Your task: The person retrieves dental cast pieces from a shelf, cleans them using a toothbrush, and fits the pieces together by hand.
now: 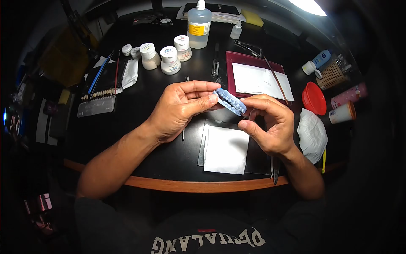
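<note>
A blue dental model (230, 101) with a row of tooth shapes is held up over the desk, tilted down to the right. My left hand (179, 108) pinches its left end between thumb and fingers. At the other end, my right hand (272, 122) has its fingertips on the model, the thumb curled in below. Beneath both hands lies a folded white tissue (225, 150) on a dark glassy plate. A thin metal instrument (184, 133) is partly hidden behind my left wrist.
Several white-capped jars (170, 61) and a large clear bottle (199, 27) stand at the back. A maroon tray (235, 59) bears white paper and a brush (275, 78). On the right are a red bowl (314, 98), a cup (342, 112) and crumpled tissue (312, 135). A tooth shade guide (96, 106) lies left.
</note>
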Demonstrator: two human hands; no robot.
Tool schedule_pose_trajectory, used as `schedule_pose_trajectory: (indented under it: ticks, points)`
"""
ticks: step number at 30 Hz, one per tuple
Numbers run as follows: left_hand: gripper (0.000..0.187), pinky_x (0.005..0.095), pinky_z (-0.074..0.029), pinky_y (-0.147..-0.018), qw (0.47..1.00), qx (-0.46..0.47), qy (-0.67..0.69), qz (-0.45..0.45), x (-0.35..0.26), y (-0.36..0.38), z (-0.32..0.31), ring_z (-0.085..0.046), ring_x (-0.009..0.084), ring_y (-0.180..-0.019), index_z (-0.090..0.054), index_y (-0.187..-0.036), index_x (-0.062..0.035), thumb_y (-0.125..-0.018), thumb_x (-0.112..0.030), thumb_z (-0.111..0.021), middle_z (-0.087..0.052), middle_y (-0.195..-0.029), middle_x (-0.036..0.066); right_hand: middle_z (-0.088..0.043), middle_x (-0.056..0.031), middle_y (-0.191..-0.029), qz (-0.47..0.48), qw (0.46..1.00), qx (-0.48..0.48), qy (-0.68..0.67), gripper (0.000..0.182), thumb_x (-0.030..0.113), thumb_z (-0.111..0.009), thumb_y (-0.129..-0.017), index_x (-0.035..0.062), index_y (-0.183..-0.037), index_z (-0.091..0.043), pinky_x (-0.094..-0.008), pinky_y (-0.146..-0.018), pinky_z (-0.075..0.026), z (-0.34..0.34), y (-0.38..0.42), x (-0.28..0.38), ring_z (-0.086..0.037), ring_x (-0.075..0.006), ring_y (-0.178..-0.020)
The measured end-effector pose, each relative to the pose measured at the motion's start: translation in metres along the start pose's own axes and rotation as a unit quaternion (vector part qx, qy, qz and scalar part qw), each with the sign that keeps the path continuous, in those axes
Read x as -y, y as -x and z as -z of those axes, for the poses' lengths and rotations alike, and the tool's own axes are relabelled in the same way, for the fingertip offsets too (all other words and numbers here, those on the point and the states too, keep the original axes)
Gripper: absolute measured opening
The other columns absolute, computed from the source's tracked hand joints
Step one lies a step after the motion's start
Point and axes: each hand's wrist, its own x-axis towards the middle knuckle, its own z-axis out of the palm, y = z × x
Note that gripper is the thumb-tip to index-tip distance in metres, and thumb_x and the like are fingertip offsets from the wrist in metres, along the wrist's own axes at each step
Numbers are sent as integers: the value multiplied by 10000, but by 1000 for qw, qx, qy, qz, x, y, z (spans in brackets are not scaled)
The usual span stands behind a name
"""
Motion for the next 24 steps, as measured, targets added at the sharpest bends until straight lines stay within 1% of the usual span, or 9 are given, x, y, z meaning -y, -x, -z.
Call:
schedule_pose_trajectory:
  ticks: [4, 9, 10, 13, 14, 17, 20, 23, 24]
  points:
    - [326, 283, -576, -988, 999, -10, -45, -24, -2, 2, -6, -710, 172, -1078, -621, -1279, 69, -980, -40, -690, -709, -1110, 143, -743, -128, -915, 35, 989, 0, 141, 357, 60, -860, -794, -37, -1118, -743, -257, -623, -522, 0, 0, 3, -699, -155, -765]
    - [350, 240, -578, -940, 985, -4, -158, -70, -7, 5, -13, -717, 155, -1024, -622, -1241, 78, -919, 21, -748, -694, -1094, 157, -736, -140, -915, 10, 989, -26, 145, 277, 3, -799, -833, -43, -1099, -739, -268, -650, -523, 0, -1, 1, -696, -168, -774]
    - [372, 248, -585, -916, 976, 11, -190, -102, -4, 5, -11, -715, 146, -997, -635, -1240, 80, -896, 36, -768, -692, -1108, 154, -735, -142, -918, 12, 989, -27, 146, 273, 0, -794, -836, -46, -1099, -737, -272, -660, -527, 1, -1, 0, -696, -172, -779]
    - [377, 251, -590, -909, 937, 4, -293, -189, 1, 5, -12, -717, 138, -951, -658, -1234, 75, -880, 36, -782, -690, -1121, 144, -733, -148, -929, 16, 990, -18, 140, 267, -5, -783, -844, -51, -1101, -731, -282, -687, -535, 1, -1, 1, -697, -183, -792]
    - [352, 262, -596, -851, 923, -26, -316, -216, 3, 4, -14, -725, 148, -889, -709, -1182, 56, -845, 27, -807, -725, -1062, 143, -732, -150, -932, 17, 990, -13, 137, 265, -5, -780, -846, -52, -1102, -730, -286, -696, -537, 0, -1, 1, -697, -187, -795]
    - [324, 274, -588, -788, 838, -16, -472, -273, -3, 5, -11, -741, 179, -864, -743, -1125, 42, -813, 12, -823, -757, -963, 156, -732, -152, -935, 26, 990, -10, 136, 262, -2, -778, -850, -53, -1102, -728, -287, -699, -538, 0, -1, 0, -698, -189, -795]
    - [305, 287, -567, -719, 827, -29, -481, -292, -1, 6, -11, -741, 202, -819, -769, -1078, 23, -783, -14, -839, -767, -891, 152, -731, -154, -934, 16, 992, -11, 128, 258, 3, -776, -855, -56, -1102, -727, -286, -699, -537, 0, -1, 0, -698, -190, -795]
    - [290, 286, -551, -686, 794, -12, -516, -321, -5, 5, -7, -728, 196, -787, -776, -1070, 11, -788, -20, -836, -769, -890, 137, -729, -154, -929, 20, 991, -8, 132, 259, 7, -776, -858, -60, -1103, -724, -287, -696, -536, -1, 0, -1, -696, -188, -794]
    - [281, 288, -546, -678, 793, -13, -518, -319, -5, 6, -7, -722, 193, -776, -778, -1065, 9, -792, -23, -834, -769, -888, 133, -729, -154, -927, 18, 991, -6, 132, 261, 10, -777, -858, -59, -1104, -724, -288, -694, -536, -1, 0, -1, -696, -187, -793]
